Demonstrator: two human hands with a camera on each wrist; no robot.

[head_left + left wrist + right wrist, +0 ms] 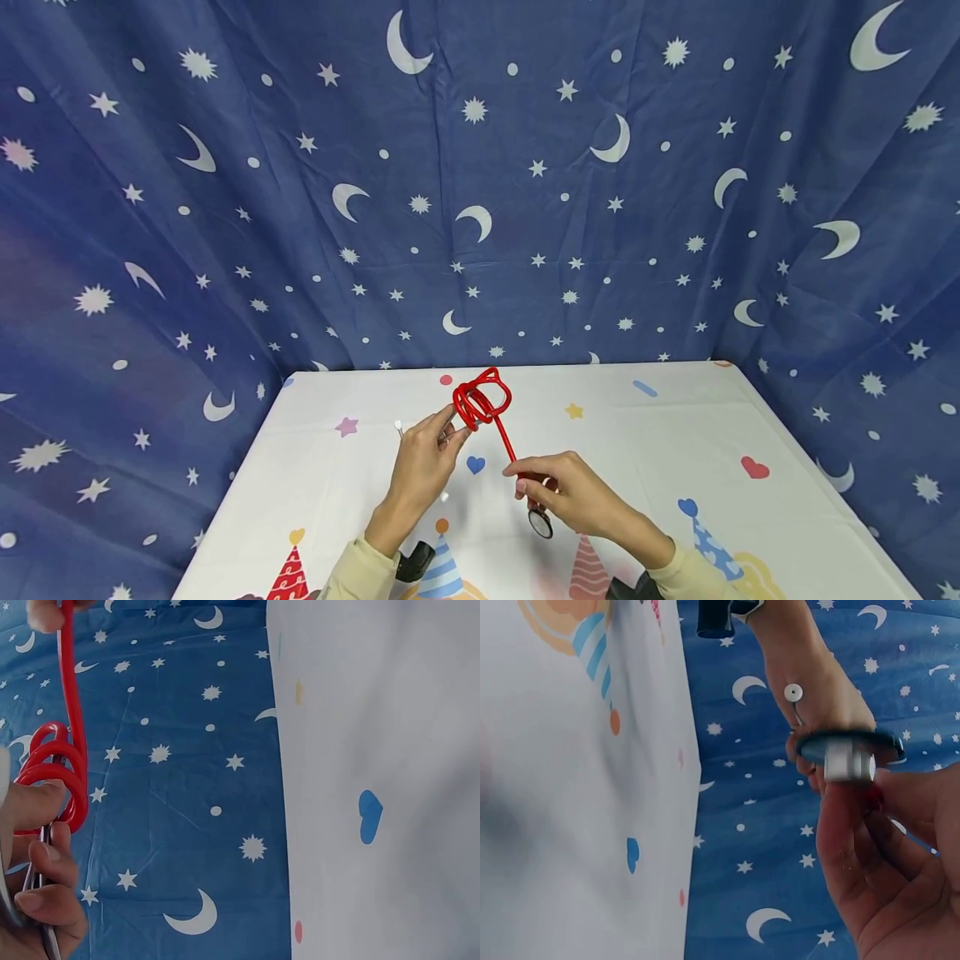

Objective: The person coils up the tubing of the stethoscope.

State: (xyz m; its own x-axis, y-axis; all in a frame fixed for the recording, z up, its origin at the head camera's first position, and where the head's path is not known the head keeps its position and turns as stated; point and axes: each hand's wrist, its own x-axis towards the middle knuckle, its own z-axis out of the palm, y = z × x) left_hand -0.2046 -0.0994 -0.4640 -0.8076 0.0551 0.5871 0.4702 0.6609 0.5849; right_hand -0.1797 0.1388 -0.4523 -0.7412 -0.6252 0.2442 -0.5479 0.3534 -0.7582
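Observation:
A stethoscope with red tubing [504, 437] is held up over the table between both hands. My left hand [423, 458] grips its metal ear tubes [49, 941] together with the tubing, which is wound in several loops above the fingers. A white ear tip [398, 425] sticks out behind that hand. From the coil, one straight length of tubing runs down to my right hand [573, 496], whose thumb and fingers pinch it near the end. Just below those fingers hangs the round chest piece [540, 523], dark-rimmed with a pale face; it looks blurred in the right wrist view.
Beneath the hands spreads a white tablecloth [675, 433] printed with hearts, stars and party hats. A blue curtain [525, 217] with moons and stars hangs behind the table and at both sides. Black wrist mounts [415, 562] show at the sleeves.

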